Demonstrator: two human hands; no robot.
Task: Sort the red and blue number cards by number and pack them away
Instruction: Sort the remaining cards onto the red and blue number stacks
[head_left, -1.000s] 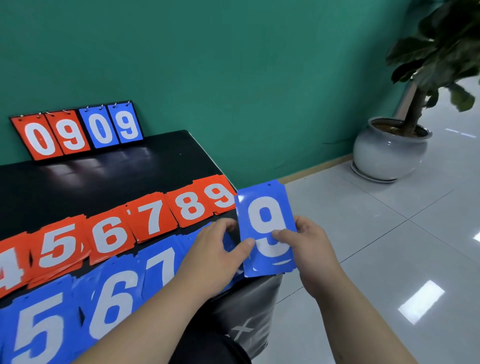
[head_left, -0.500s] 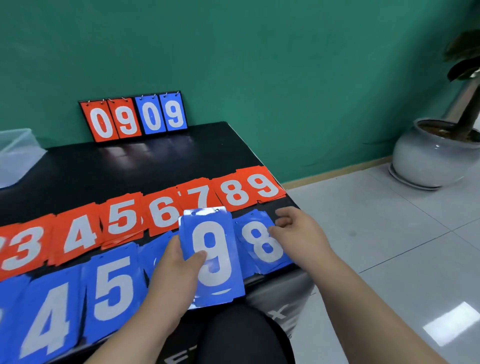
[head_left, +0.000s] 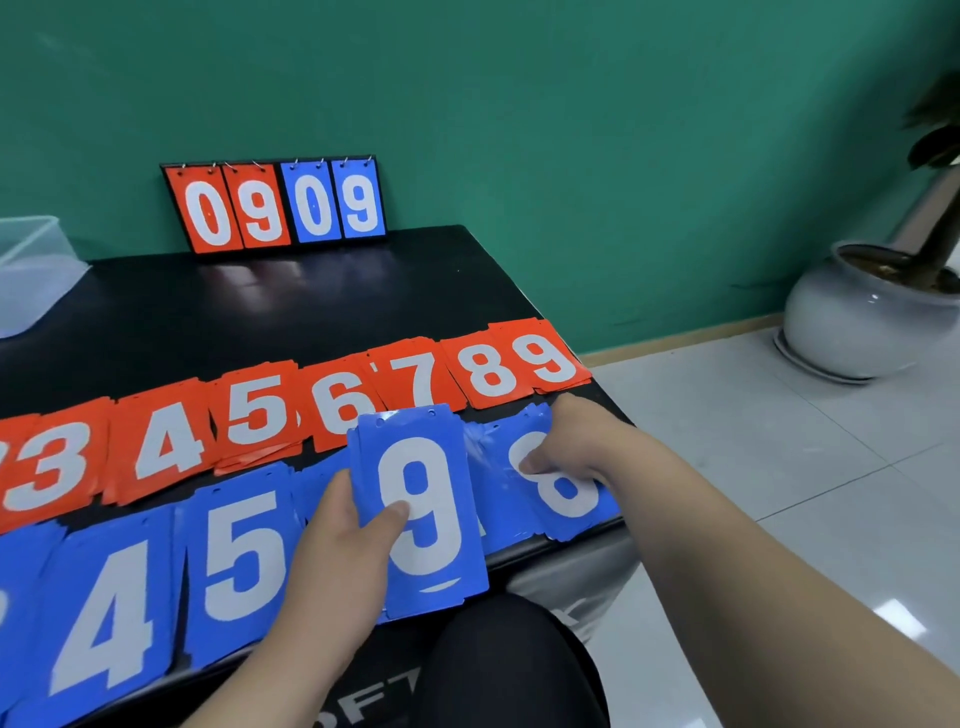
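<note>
Blue 8 cards (head_left: 566, 499) lie just right of the blue 9 stack (head_left: 431, 519) (gripped by the left hand (head_left: 337, 543)), right hand (head_left: 587, 441) pinching them.

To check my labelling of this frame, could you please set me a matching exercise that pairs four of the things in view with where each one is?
Things:
1. blue card with a white 9
2. pile of blue cards with a white 8
3. black-framed flip scoreboard
4. clear plastic box

Places:
A. at the far left of the black table
B. held up in the left hand
C. at the table's right end, gripped by the right hand
D. standing at the back against the green wall

Pairs: 1-B, 2-C, 3-D, 4-A.
</note>
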